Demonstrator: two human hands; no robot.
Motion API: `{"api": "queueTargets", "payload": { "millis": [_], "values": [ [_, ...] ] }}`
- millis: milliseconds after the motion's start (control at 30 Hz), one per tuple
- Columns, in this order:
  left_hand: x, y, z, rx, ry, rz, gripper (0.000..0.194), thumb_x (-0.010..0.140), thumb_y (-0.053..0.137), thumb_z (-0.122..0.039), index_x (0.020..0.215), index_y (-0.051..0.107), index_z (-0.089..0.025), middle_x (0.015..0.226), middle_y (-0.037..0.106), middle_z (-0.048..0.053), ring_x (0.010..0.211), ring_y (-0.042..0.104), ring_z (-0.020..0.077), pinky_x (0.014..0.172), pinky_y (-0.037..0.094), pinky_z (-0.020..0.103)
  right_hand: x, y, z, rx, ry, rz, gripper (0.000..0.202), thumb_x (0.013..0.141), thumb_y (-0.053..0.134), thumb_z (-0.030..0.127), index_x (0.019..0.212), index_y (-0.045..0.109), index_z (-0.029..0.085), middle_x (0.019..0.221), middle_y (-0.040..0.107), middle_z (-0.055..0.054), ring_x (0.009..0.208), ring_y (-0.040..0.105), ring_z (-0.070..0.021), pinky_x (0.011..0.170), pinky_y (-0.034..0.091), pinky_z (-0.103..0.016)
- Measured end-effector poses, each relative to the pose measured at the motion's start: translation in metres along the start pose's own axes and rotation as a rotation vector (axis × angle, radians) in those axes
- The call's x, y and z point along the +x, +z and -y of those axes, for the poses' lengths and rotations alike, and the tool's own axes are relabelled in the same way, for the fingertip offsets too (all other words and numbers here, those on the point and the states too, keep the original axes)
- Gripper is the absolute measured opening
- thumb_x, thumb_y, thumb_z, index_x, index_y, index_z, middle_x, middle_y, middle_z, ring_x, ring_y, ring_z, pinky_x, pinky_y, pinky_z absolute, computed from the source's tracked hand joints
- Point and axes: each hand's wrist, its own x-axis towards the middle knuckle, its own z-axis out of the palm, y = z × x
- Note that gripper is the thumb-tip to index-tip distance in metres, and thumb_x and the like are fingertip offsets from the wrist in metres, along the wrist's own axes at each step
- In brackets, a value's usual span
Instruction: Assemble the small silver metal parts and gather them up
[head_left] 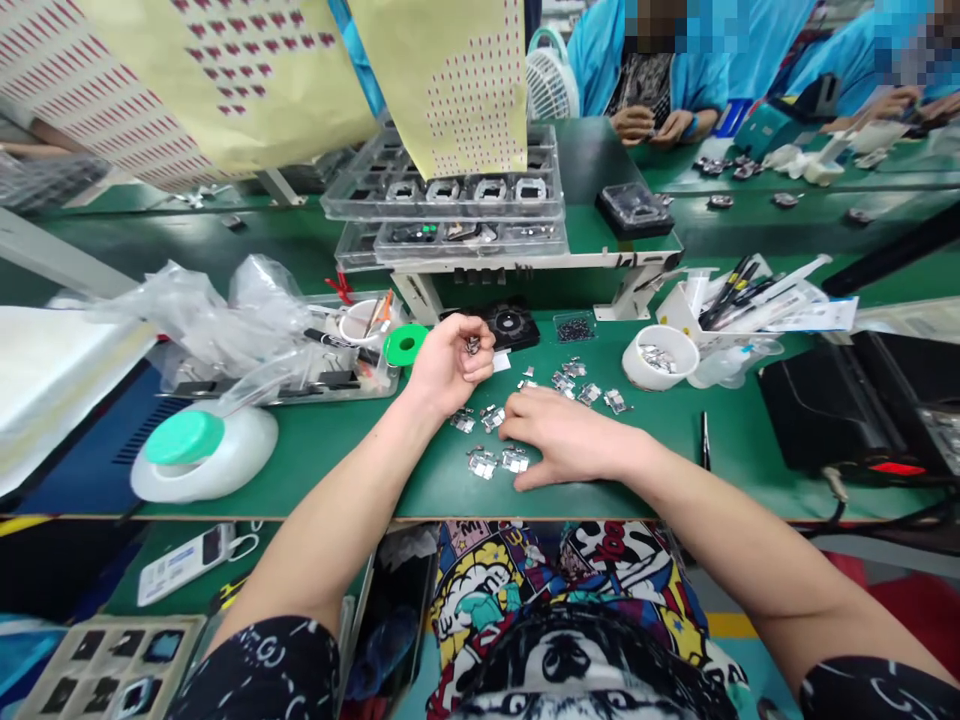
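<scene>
Several small silvery metal parts (pixel 482 462) lie on the green table (pixel 420 475) near its front edge, and more of them (pixel 590 393) are spread behind my right hand. My left hand (pixel 454 362) is raised over the table with its fingers curled round a small metal part (pixel 472 345). Low over the parts, my right hand (pixel 559 435) has its thumb and fingers apart, its fingertips beside a part at the middle. Nothing shows between those fingers. A white cup (pixel 660 358) holding small metal pieces stands to the right.
Tweezers (pixel 705 441) lie at the right, near a black case (pixel 832 410). A bottle with a green lid (pixel 184 438) and a tray of bags (pixel 300 385) stand left. Behind are a green tape roll (pixel 405 345), a shelf with clear trays (pixel 450 205), and people in blue.
</scene>
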Motion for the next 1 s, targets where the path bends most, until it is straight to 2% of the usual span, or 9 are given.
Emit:
{"api": "queueTargets", "payload": {
  "millis": [167, 400, 567, 767, 900, 1000],
  "values": [
    [0.0, 0.001, 0.0, 0.01, -0.013, 0.037, 0.034, 0.085, 0.075, -0.03, 0.067, 0.049, -0.017, 0.063, 0.05, -0.004, 0.041, 0.03, 0.0027, 0.039, 0.02, 0.019, -0.001, 0.0, 0.005, -0.071, 0.02, 0.001, 0.041, 0.084, 0.092, 0.046, 0.104, 0.07, 0.017, 0.104, 0.062, -0.008, 0.098, 0.055, -0.0271, 0.091, 0.048, -0.041],
    [0.001, -0.002, 0.004, 0.034, -0.041, 0.085, 0.034, 0.085, 0.08, -0.034, 0.069, 0.056, -0.014, 0.068, 0.054, -0.003, 0.042, 0.027, 0.0014, 0.039, 0.02, 0.018, -0.005, -0.006, 0.003, -0.015, 0.062, 0.018, 0.021, 0.091, 0.085, 0.03, 0.1, 0.071, 0.018, 0.104, 0.062, -0.007, 0.102, 0.057, -0.0258, 0.093, 0.047, -0.039],
    [0.002, -0.002, 0.007, 0.061, -0.042, 0.089, 0.037, 0.083, 0.082, -0.037, 0.07, 0.056, -0.014, 0.067, 0.052, -0.004, 0.044, 0.026, 0.0014, 0.039, 0.019, 0.017, -0.005, -0.007, 0.008, 0.014, 0.082, 0.005, 0.016, 0.091, 0.082, 0.025, 0.094, 0.068, 0.019, 0.101, 0.063, -0.006, 0.101, 0.057, -0.0253, 0.094, 0.046, -0.039],
    [0.002, -0.003, 0.011, 0.14, -0.065, 0.116, 0.036, 0.084, 0.083, -0.038, 0.073, 0.061, -0.012, 0.071, 0.054, -0.002, 0.045, 0.03, 0.0011, 0.041, 0.017, 0.018, -0.003, -0.005, 0.01, 0.129, 0.134, 0.022, 0.019, 0.088, 0.075, 0.012, 0.087, 0.058, 0.021, 0.088, 0.064, 0.0, 0.087, 0.058, -0.0189, 0.076, 0.039, -0.029],
    [-0.001, -0.002, 0.014, 0.227, -0.084, 0.167, 0.035, 0.087, 0.081, -0.04, 0.078, 0.067, -0.01, 0.073, 0.057, 0.001, 0.046, 0.032, 0.001, 0.043, 0.018, 0.018, -0.004, -0.007, 0.006, 0.239, 0.178, -0.061, 0.018, 0.084, 0.07, 0.007, 0.087, 0.058, 0.022, 0.084, 0.063, 0.003, 0.078, 0.055, -0.015, 0.07, 0.035, -0.027],
    [-0.001, -0.002, 0.016, 0.258, -0.071, 0.15, 0.033, 0.087, 0.083, -0.041, 0.083, 0.069, -0.011, 0.069, 0.054, -0.002, 0.046, 0.031, 0.0011, 0.043, 0.017, 0.018, -0.005, -0.013, 0.003, 0.418, 0.248, -0.219, 0.016, 0.084, 0.067, 0.008, 0.089, 0.063, 0.022, 0.081, 0.063, 0.004, 0.074, 0.056, -0.0132, 0.068, 0.039, -0.025]
  ]
}}
